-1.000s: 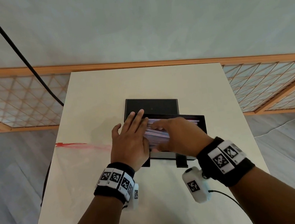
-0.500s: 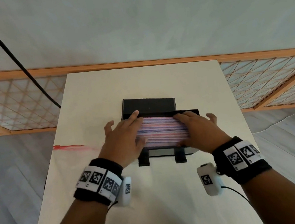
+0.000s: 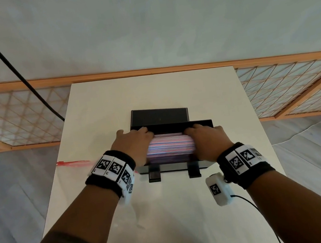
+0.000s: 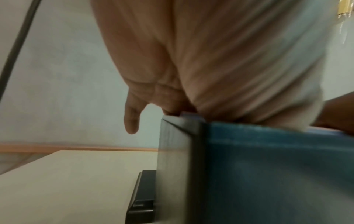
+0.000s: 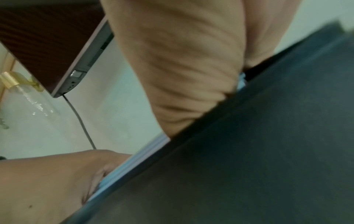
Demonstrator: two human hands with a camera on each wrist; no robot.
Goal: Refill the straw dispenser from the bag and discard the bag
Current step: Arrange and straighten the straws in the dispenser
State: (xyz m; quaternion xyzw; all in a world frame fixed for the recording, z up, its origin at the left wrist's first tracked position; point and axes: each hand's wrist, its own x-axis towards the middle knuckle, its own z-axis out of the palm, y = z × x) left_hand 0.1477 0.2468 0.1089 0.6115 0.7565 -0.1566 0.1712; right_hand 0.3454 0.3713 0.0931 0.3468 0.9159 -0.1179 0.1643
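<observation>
The black straw dispenser (image 3: 201,125) stands open at the middle of the table, heaped with striped pink, blue and white straws (image 3: 170,146). My left hand (image 3: 133,143) lies flat on the heap's left end and my right hand (image 3: 205,137) on its right end, fingers reaching to the back rim. In the left wrist view my palm (image 4: 210,60) rests on the dispenser's top edge (image 4: 178,151), thumb hanging free. The right wrist view shows my palm (image 5: 182,68) on the dark wall (image 5: 249,151), with straw ends (image 5: 134,159) beside it. The clear bag's red strip (image 3: 72,163) lies left.
The dispenser's black lid (image 3: 159,116) lies flat on the table just behind it. The cream table (image 3: 168,213) is narrow, with grey floor on both sides. A wood lattice rail (image 3: 11,125) runs along the wall, and a black cable (image 3: 15,75) hangs at the left.
My hands slid apart from the middle of the straw heap to its two ends. The heap now spans the dispenser evenly between them.
</observation>
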